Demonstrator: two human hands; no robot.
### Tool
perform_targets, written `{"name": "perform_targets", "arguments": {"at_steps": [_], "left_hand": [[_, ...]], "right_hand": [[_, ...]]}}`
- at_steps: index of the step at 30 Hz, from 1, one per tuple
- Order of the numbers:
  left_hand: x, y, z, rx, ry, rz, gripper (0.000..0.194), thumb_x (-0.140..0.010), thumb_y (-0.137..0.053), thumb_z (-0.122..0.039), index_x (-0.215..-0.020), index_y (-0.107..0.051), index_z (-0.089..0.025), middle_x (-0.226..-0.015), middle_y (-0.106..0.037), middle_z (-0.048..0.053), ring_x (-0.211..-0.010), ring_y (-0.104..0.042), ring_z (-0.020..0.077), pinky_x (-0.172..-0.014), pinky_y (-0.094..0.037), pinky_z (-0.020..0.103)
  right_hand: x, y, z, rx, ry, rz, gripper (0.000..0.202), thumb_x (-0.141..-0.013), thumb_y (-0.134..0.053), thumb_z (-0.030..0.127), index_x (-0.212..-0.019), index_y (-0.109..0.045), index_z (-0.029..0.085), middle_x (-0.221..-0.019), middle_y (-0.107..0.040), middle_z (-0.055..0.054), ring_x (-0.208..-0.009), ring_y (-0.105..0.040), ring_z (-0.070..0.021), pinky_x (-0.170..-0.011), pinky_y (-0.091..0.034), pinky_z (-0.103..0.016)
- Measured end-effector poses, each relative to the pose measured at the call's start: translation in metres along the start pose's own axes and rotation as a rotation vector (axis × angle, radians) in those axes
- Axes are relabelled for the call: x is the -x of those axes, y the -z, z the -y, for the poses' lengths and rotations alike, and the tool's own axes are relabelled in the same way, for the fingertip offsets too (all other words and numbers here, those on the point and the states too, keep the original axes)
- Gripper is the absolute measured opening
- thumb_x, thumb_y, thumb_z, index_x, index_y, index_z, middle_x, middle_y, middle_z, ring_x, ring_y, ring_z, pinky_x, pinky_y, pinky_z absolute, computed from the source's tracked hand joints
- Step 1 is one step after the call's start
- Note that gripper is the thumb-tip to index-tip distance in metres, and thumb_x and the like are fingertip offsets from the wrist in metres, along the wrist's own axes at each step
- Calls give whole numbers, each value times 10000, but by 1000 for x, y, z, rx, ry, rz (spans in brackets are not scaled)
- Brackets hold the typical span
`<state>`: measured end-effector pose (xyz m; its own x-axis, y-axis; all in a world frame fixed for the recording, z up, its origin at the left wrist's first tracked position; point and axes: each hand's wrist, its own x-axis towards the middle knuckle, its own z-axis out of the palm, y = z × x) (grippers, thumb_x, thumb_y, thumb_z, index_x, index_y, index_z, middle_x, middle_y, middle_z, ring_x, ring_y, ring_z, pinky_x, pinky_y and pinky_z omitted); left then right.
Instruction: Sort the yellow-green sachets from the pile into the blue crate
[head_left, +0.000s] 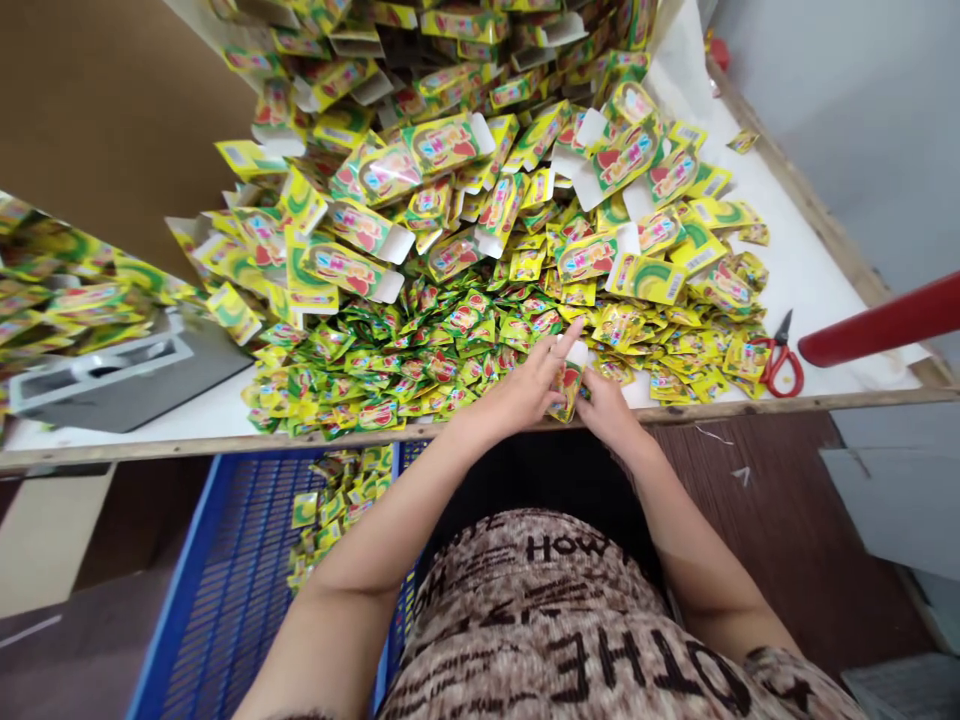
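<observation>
Near the front edge of the table, a small yellow-and-green printed carton (572,378) with a white flap at its top stands between my hands. My left hand (536,382) grips it from the left, one finger reaching over the flap. The fingers of my right hand (604,402) close on its lower right side; their tips are partly hidden. Just beyond lie many small green sachets (442,370) and, to the right, yellow sachets (622,325). Behind these rises a heap of similar cartons (442,145), several with white end flaps open.
Red-handled scissors (781,368) lie at the table's right, beside a red pole (885,320). On the left stand a grey device (142,370) and a brown cardboard panel (112,90). Below the table edge is a blue crate (232,560) with sachets inside.
</observation>
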<state>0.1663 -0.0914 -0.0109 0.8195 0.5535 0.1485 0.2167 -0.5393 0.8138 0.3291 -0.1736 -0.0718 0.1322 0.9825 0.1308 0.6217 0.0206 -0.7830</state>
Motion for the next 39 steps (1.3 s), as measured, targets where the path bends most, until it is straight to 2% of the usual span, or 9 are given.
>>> {"name": "perform_targets", "arguments": {"at_steps": [5,9,12,16,25,29,32,35,39], "left_hand": [[-7,-22,24,507,182,-276,1037,-651,-826,-270,-1509,-244,-257,-1243,-619,142,-1011,-665,238,-886,-541,353],[-2,-31,31,560,296,-490,587,-706,-773,-274,-1254,-585,-175,-1003,-721,85,-908,-691,212,-863,-549,338],[5,-32,32,471,275,-503,332,-757,-706,-228,-1080,-682,-159,-1044,-728,82,-970,-685,223,-909,-539,355],[14,-36,31,391,257,-471,298,-782,-667,-188,-1078,-692,-177,-1003,-733,60,-932,-685,211,-881,-544,345],[30,-40,26,535,272,-464,301,-769,-719,-246,-1056,-667,-170,-994,-713,57,-930,-664,193,-878,-518,315],[32,-40,28,748,247,-439,301,-764,-743,-299,-1020,-659,-164,-991,-709,55,-917,-660,178,-865,-508,297],[34,-40,31,897,253,-424,293,-749,-762,-292,-990,-660,-162,-976,-714,51,-909,-665,167,-872,-504,294],[35,-40,30,929,233,-437,301,-729,-781,-263,-989,-666,-165,-985,-715,43,-930,-662,159,-896,-493,288],[37,-38,28,919,242,-426,304,-726,-784,-298,-979,-690,-159,-983,-722,47,-933,-657,173,-893,-490,299]], "right_hand": [[-4,3,-2,11,-10,-10,250,-794,-496,130,-1007,-609,194,-899,-694,-84,-853,-638,-252,-739,-482,-352],[-6,23,12,10,-24,-364,158,-878,-526,221,-1011,-611,210,-963,-684,-82,-895,-638,-238,-805,-491,-365],[-11,36,31,-33,120,-535,157,-906,-554,267,-1049,-606,225,-1008,-667,-68,-922,-634,-220,-832,-499,-362],[-23,35,50,70,383,-305,182,-926,-493,174,-1035,-627,231,-996,-663,-69,-959,-605,-222,-877,-485,-382],[-19,43,92,549,300,188,219,-866,-463,60,-972,-624,164,-958,-594,-121,-950,-519,-268,-814,-463,-384],[-18,47,97,430,278,189,281,-881,-484,75,-1130,-580,163,-1006,-618,-114,-928,-559,-245,-787,-469,-361],[-21,44,84,320,301,62,155,-904,-547,158,-1028,-638,177,-945,-645,-92,-878,-580,-225,-797,-482,-364],[-22,39,69,318,401,32,125,-901,-598,253,-874,-709,204,-1078,-649,-113,-1045,-538,-266,-918,-462,-441],[-10,35,54,195,356,78,151,-902,-603,291,-940,-743,252,-1254,-610,-99,-1158,-501,-282,-973,-440,-496]]}}
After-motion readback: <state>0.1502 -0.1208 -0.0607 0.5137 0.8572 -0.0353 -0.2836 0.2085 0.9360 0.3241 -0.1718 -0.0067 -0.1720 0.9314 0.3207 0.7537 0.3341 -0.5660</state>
